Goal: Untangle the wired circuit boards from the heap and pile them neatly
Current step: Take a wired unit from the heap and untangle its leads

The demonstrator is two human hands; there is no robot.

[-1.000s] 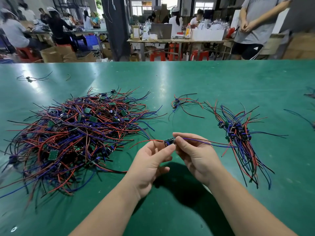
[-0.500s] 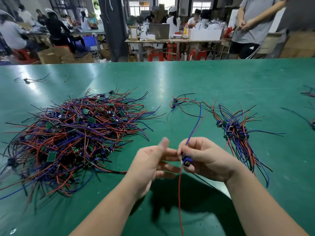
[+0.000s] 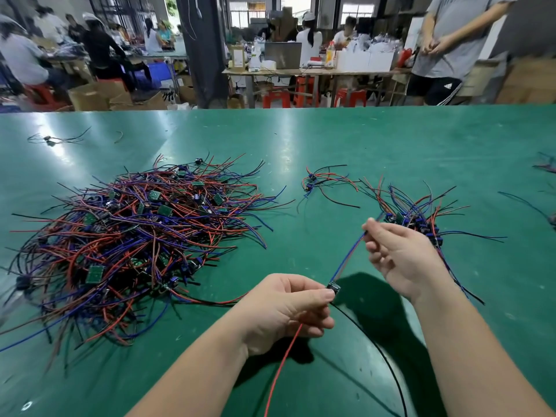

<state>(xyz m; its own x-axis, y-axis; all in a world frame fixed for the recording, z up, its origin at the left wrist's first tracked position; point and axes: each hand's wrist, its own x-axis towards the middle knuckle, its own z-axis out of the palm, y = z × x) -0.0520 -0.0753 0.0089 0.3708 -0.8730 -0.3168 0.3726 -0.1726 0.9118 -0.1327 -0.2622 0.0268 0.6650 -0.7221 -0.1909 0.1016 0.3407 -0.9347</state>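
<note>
Green work table, seen across its width, left to right.

Far left, toward the back edge: one stray wired piece lying alone.

Left half: the heap, a broad tangle of red, blue and black wires with small green circuit boards showing through it here and there. It rests on the table, well apart from both hands.

Centre foreground: the left hand, raised above the table, its fingers curled and its thumb and forefinger pinched on the held board, a small dark piece at the fingertips. A red lead hangs from under this hand toward the near edge, and a black lead curves away to the right of it.

From the held board a blue and red pair runs up and to the right, stretched straight.

Behind, centre right: a small cluster of a few wired boards, loosely spread.

Right of centre: the right hand, thumb and forefinger closed on the far end of the blue and red pair, the other fingers loosely bent.

Just beyond that hand: the sorted pile, boards bunched together with their wires fanning out both ways.

Right edge: a few more loose wires, partly cut off.

Background: other benches, seated workers, and a standing person in a grey shirt.
</note>
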